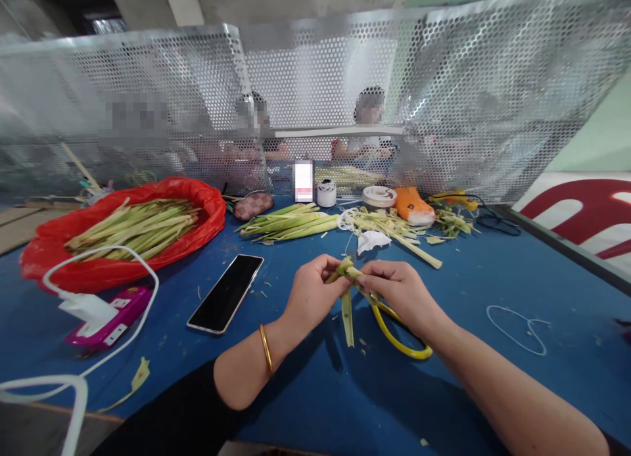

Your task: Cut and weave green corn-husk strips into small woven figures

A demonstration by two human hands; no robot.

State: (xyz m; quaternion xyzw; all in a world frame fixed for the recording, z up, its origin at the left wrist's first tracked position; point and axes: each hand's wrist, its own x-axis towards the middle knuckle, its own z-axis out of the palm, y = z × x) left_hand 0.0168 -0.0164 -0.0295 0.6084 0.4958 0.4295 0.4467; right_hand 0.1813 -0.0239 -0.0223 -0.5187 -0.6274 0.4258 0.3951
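Pinching a folded green leaf strip (348, 315) between them, the left hand (309, 292) and right hand (401, 292) meet just above the blue table (493, 390), near the middle of its near edge. Each has thumb and fingertips closed tight on the bunched upper part. From that pinch the strip's free tail hangs straight down toward the near edge, flat, narrow and fibrous, nearer the left hand. A glossy yellow scissors handle (394, 340) loops out beneath the right hand; whether its fingers hold it I cannot tell.
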